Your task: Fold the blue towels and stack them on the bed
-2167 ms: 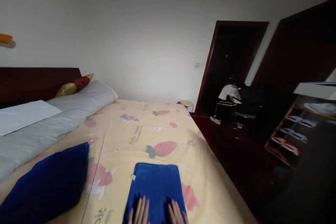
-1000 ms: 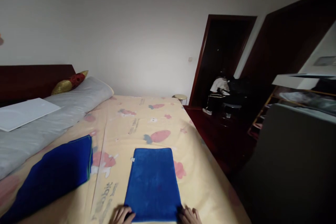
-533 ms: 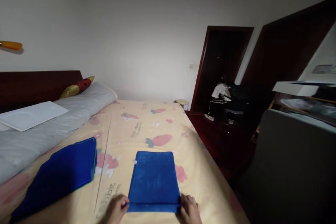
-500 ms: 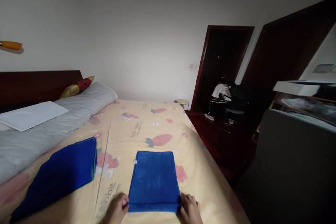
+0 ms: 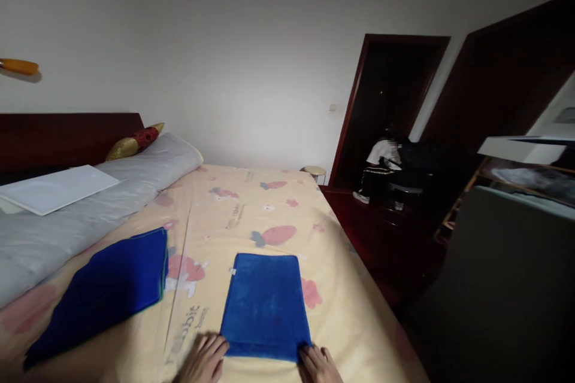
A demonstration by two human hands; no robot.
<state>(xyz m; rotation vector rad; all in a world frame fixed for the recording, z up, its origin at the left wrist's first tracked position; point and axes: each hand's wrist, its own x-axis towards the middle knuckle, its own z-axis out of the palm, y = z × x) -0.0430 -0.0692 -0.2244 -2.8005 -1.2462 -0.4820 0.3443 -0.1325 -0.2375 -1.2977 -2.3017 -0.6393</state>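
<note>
A blue cloth [image 5: 266,305] lay flat on a bed [image 5: 363,317], its long sides running away from the wearer and a small white tag [image 5: 232,271] sticking out at its left edge near the far end. A crease ran across it, close to the near edge. The person's left hand [image 5: 206,358] rested at the cloth's near left corner, fingers slightly bent and close together, the tips touching the fabric. The right hand [image 5: 318,362] sat at the near right corner with its fingertips over the edge. Whether either grip had pinched the cloth or only pressed on it could not be told.

The bedsheet was pale yellow, printed with pink carrots, flowers and the word "rabbit". To the left, apart from the hands, lay a second, darker-looking blue cloth [image 5: 105,293] with green edging along its right side. Beyond it stretched a long grey pillow [image 5: 139,182], with a white panel [image 5: 60,188] and a red and gold cushion [image 5: 137,142] on it, before a dark wooden headboard [image 5: 54,137]. Past the bed's far end stood a round stool [image 5: 315,171]; near a dark doorway, another person [image 5: 381,152] in a white top sat bent forward.
</note>
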